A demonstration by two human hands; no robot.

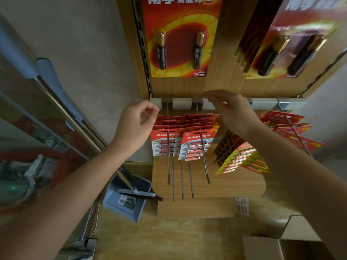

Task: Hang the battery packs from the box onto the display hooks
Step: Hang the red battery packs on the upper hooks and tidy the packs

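Observation:
Several red battery packs (166, 141) hang in rows on two long metal display hooks (205, 160) under a grey rail (262, 103). My left hand (136, 124) hovers just left of the packs, fingers curled loosely, holding nothing. My right hand (231, 109) reaches over the rail above the right row, fingers spread, nothing in it. More red packs (289, 126) and yellow-red packs (240, 158) hang on hooks to the right. The cardboard box (293, 243) stands open at the bottom right.
Two big red battery cards (181, 36) hang above on the wooden panel. Bare lower hooks (182, 181) jut out under the packs. A blue dustpan with a brush (127, 196) stands on the floor at left. A glass door with a metal handle (62, 107) lines the left.

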